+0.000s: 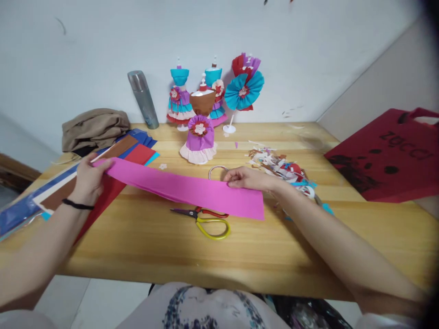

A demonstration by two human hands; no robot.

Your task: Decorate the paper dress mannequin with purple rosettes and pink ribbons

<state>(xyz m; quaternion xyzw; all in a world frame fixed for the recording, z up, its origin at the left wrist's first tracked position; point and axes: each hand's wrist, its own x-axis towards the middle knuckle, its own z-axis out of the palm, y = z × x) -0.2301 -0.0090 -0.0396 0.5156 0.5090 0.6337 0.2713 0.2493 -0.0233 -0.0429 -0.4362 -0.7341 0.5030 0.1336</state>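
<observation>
A long folded strip of magenta paper [192, 189] stretches between my two hands above the table. My left hand [89, 178], with a black band at its wrist, pinches the strip's left end. Near the other end, my right hand [242, 177] is closed on the strip's upper edge. Scissors [214, 228] with one yellow and one red handle lie just below the strip, partly covered by it. Behind it stands a small dress form [199, 141] with a brown top and purple skirt. A thin ring [211, 170] shows partly beside my right hand.
Coloured sheets [125, 153] lie at the left, near a brown cloth [96, 128] and a flask [144, 100]. More dress forms [180, 98] and a blue paper fan flower [244, 91] stand behind. Paper scraps [274, 163] and a red bag [387, 160] are at the right.
</observation>
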